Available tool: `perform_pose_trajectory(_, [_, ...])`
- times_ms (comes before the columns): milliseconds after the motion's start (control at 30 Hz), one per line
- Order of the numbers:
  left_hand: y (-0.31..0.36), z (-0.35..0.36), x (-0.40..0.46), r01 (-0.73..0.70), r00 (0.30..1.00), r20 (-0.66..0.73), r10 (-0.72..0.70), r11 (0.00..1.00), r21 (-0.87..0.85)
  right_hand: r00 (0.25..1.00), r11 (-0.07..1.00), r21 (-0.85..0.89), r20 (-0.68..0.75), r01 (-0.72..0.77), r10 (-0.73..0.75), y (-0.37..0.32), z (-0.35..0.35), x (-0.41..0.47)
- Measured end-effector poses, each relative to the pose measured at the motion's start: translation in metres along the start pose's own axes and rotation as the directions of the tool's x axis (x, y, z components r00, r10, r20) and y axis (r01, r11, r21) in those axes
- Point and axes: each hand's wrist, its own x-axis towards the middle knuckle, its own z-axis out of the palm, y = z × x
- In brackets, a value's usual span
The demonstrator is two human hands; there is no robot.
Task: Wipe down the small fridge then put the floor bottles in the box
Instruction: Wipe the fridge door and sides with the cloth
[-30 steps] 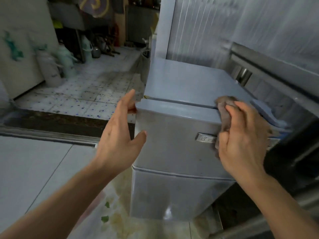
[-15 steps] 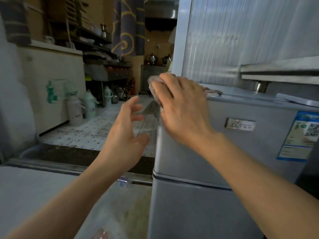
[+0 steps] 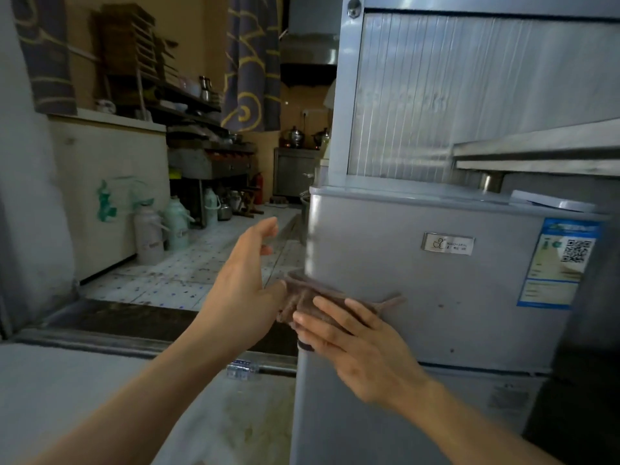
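A: Cloth (image 3: 322,297) sits lower than it did half a second ago. Then the right hand (image 3: 355,344) had it up at the top front corner of the small fridge (image 3: 419,297); now the hand presses it flat-fingered against the door's left edge, just above the seam between the doors.

B: So the wipe looks to be running down that corner. And the left hand (image 3: 245,290)?

A: It hangs open beside the cloth, fingers loose, gripping nothing. Its thumb side is close to the bunched end of the cloth; contact cannot be told.

B: What does that mean for the job?

A: The person is probably mid-wipe. The lower door and the sticker (image 3: 560,263) side seem yet to be covered. No floor bottles can be picked out for certain, and no box shows.

B: Room to move?

A: Left of the fridge edge the floor lies open down to the threshold (image 3: 134,327). A steel shelf (image 3: 536,152) overhangs the top right, limiting reach there.
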Motion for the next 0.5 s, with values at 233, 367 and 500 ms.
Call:
perform_pose_trajectory(233, [0.041,0.010,0.032,-0.146,0.977,-0.153,0.146,0.989,0.011,0.893,0.941,-0.007,-0.317,-0.338,0.318,0.052,-0.042,0.053])
perform_pose_trajectory(367, [0.055,0.035,0.036,-0.259,0.935,-0.195,0.295,0.946,0.193,0.879,0.930,-0.008,-0.329,-0.368,0.345,0.064,-0.041,0.027])
perform_pose_trajectory(500, [0.059,0.058,0.038,-0.330,0.907,-0.126,0.401,0.865,0.378,0.790,0.845,0.011,-0.347,-0.535,0.505,0.099,-0.036,-0.048])
